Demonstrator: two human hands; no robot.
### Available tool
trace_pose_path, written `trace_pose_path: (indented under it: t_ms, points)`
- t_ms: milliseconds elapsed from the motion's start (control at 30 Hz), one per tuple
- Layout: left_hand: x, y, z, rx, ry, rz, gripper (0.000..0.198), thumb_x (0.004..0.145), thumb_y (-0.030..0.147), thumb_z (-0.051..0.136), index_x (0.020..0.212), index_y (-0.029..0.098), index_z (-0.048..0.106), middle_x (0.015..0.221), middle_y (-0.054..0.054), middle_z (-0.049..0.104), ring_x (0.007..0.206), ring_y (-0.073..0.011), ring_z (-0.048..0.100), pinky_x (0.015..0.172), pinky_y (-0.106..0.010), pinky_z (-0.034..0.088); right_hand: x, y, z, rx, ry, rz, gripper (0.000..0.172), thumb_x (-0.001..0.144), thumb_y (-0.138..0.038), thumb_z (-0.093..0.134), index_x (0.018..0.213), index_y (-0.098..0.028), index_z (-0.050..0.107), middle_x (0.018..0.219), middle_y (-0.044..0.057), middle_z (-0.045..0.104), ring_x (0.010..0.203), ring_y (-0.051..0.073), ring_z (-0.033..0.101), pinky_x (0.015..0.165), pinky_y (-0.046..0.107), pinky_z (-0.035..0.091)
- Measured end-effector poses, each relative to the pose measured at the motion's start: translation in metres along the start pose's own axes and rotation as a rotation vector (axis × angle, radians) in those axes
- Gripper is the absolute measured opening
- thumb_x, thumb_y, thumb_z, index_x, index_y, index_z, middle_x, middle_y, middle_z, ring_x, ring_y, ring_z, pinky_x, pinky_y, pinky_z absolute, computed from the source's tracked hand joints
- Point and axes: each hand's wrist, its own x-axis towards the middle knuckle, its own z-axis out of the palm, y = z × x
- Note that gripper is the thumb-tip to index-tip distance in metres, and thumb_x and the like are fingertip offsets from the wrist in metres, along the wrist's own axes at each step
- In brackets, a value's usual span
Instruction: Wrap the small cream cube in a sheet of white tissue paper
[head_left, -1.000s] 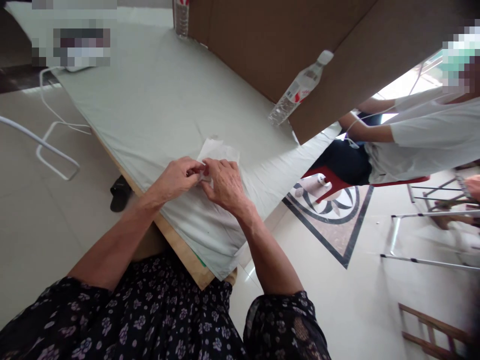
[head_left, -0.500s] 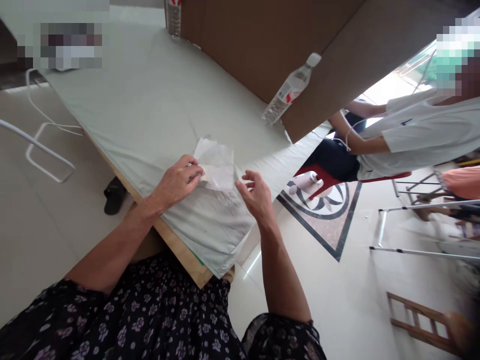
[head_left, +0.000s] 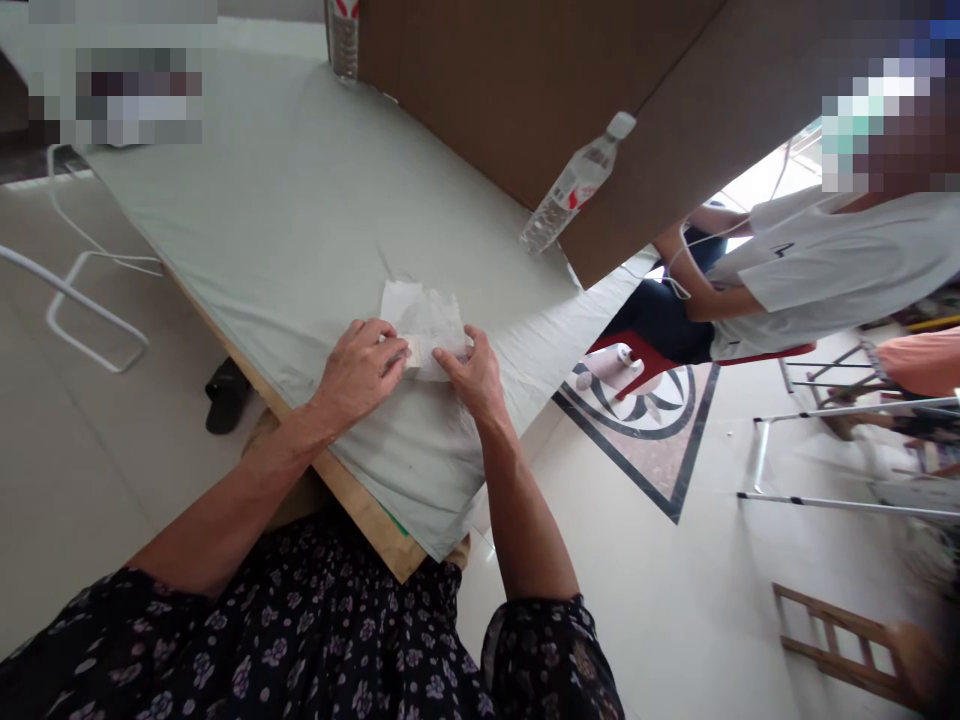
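A small white sheet of thin paper (head_left: 421, 318), partly folded, lies near the front corner of a table covered with pale grey cloth (head_left: 285, 210). My left hand (head_left: 361, 368) rests on the sheet's near left edge with fingers curled, pinching it. My right hand (head_left: 471, 375) presses down on the sheet's right side, fingers together on the fold. Part of the paper is hidden under both hands.
A plastic water bottle (head_left: 574, 185) stands by a large brown cardboard panel (head_left: 540, 90) at the table's far side; a second bottle (head_left: 343, 38) is at the back. Another person in a white shirt (head_left: 817, 270) sits at right. Metal frames and a wooden stool stand on the floor.
My right hand lifted off the paper to the right half a second ago, then came back down onto its right side. My left hand kept hold of the sheet.
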Motion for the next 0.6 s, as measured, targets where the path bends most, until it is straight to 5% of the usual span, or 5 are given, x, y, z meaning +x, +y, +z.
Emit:
trace_pose_path:
  t_ms: [200, 467, 600]
  points:
    - [-0.003, -0.002, 0.006, -0.015, 0.049, 0.065, 0.02, 0.097, 0.019, 0.057, 0.1, 0.02, 0.077, 0.115, -0.012, 0.072, 0.108, -0.0287, 0.062, 0.1, -0.048, 0.053, -0.009, -0.008, 0.006, 0.071, 0.017, -0.012, 0.077, 0.087, -0.042, 0.067, 0.153, -0.01, 0.044, 0.091, 0.007, 0.072, 0.081, 0.025, 0.068, 0.08, 0.042, 0.058]
    - [-0.013, -0.001, 0.011, -0.044, 0.21, -0.029, 0.032, 0.095, 0.023, 0.063, 0.127, 0.019, 0.065, 0.132, -0.016, 0.065, 0.123, -0.0295, 0.062, 0.11, -0.049, 0.053, -0.007, -0.004, 0.008, 0.086, 0.075, 0.039, 0.083, 0.084, -0.054, 0.074, 0.15, -0.013, 0.046, 0.127, 0.022, 0.072, 0.119, 0.034, 0.069, 0.102, 0.051, 0.055]
    - [-0.013, -0.003, 0.011, -0.071, 0.181, -0.052, 0.032, 0.096, 0.025, 0.061, 0.128, 0.02, 0.064, 0.128, -0.014, 0.07, 0.122, -0.0285, 0.064, 0.11, -0.047, 0.054, -0.001, -0.006, 0.012, -0.002, 0.053, -0.021, 0.08, 0.083, -0.047, 0.075, 0.15, -0.015, 0.046, 0.13, 0.021, 0.071, 0.12, 0.034, 0.069, 0.1, 0.05, 0.056]
